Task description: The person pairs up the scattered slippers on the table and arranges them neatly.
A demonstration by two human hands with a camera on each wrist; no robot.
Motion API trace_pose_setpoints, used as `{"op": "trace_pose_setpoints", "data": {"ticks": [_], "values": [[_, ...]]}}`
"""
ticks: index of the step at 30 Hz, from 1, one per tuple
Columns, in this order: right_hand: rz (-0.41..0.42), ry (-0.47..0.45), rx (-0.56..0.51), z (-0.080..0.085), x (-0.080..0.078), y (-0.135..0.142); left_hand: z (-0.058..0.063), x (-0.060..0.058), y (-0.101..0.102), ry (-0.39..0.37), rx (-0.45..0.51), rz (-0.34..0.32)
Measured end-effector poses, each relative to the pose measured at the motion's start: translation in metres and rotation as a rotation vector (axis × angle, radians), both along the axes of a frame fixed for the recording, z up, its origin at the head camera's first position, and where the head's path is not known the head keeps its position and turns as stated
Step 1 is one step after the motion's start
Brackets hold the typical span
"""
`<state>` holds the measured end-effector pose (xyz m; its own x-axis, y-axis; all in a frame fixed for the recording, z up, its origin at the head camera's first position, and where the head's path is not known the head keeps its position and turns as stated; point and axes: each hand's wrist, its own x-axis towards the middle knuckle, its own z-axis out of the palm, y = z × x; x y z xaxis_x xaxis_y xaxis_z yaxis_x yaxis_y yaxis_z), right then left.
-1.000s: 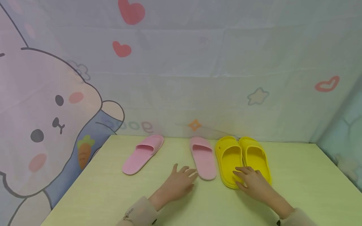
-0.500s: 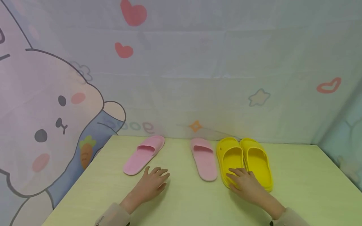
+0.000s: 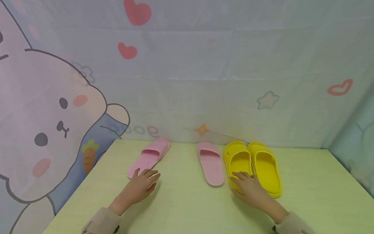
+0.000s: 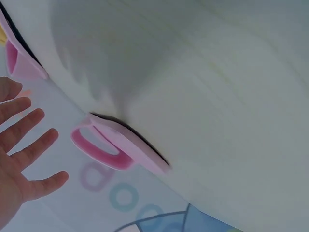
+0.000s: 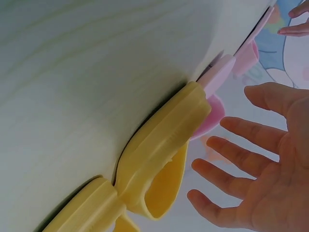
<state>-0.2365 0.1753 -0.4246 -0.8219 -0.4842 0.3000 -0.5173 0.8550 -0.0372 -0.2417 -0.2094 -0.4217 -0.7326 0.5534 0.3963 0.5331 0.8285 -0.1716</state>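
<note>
My left hand (image 3: 136, 188) hovers over the heel end of the left pink slipper (image 3: 147, 157), fingers spread and holding nothing; in the left wrist view that slipper (image 4: 128, 142) stands apart from the fingertips. The slipper lies slanted, toe toward the back. My right hand (image 3: 251, 191) is above the heel of the nearer yellow slipper (image 3: 237, 162), its fingers relaxed and partly covering it. In the right wrist view a gap shows between the fingers and this yellow slipper (image 5: 164, 130). A second yellow slipper (image 3: 267, 172) lies against it on the right.
The other pink slipper (image 3: 211, 165) lies between my hands, just left of the yellow pair. All of them rest on a pale table (image 3: 181, 208) whose far edge meets a printed cloth backdrop (image 3: 190, 65) with hearts and a cartoon rabbit.
My left hand has moved left, from beside the right pink slipper to over the left one. My right hand has shifted slightly left above the yellow slipper. The slippers have stayed put.
</note>
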Motion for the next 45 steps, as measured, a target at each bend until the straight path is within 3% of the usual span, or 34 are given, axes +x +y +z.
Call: {"op": "trace_pose_setpoints", "data": {"ticks": [6, 18, 26, 33, 45], "values": [[0.012, -0.022, -0.004, 0.003, -0.002, -0.009, -0.002, -0.008, -0.020, 0.034, 0.031, 0.009], [0.058, -0.154, -0.004, 0.001, 0.000, -0.031, -0.008, -0.009, -0.051, -0.060, 0.038, 0.127], [0.066, -0.218, -0.029, 0.001, -0.002, -0.040, -0.014, -0.008, -0.067, -0.083, 0.039, 0.136], [0.060, -0.277, -0.014, -0.001, -0.007, -0.046, -0.017, -0.005, -0.075, -0.174, 0.037, 0.155], [0.028, -0.288, 0.029, -0.008, -0.013, -0.051, -0.016, -0.002, -0.073, -0.224, 0.038, 0.126]]}}
